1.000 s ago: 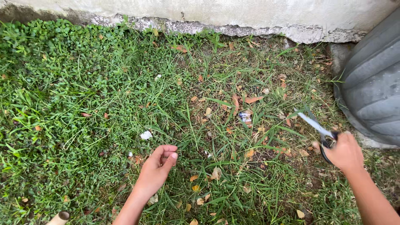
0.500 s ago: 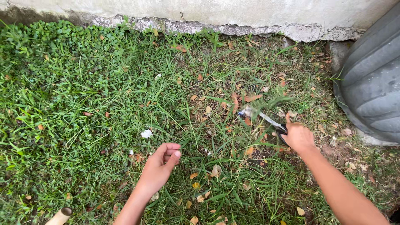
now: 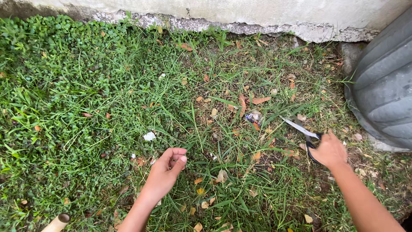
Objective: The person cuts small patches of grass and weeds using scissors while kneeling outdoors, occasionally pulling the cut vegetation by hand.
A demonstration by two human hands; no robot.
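Observation:
My right hand (image 3: pixel 330 150) grips black-handled scissors (image 3: pixel 302 130) low over the grass, blades pointing up-left toward a small crumpled wrapper (image 3: pixel 254 116) among dry leaves. My left hand (image 3: pixel 165 172) hovers over the grass at lower centre, fingers curled loosely with thumb near the fingertips; nothing shows in it. A scrap of white litter (image 3: pixel 149 136) lies just above and left of that hand.
A concrete wall base (image 3: pixel 214 17) runs along the top. A large dark tyre (image 3: pixel 384 81) stands at the right edge. Grass (image 3: pixel 77 94) with scattered brown leaves covers the ground. A cardboard tube end (image 3: pixel 58 222) pokes in at bottom left.
My right hand swung left with the scissors toward the wrapper, then drew back to the right and a little lower. My left hand barely moved.

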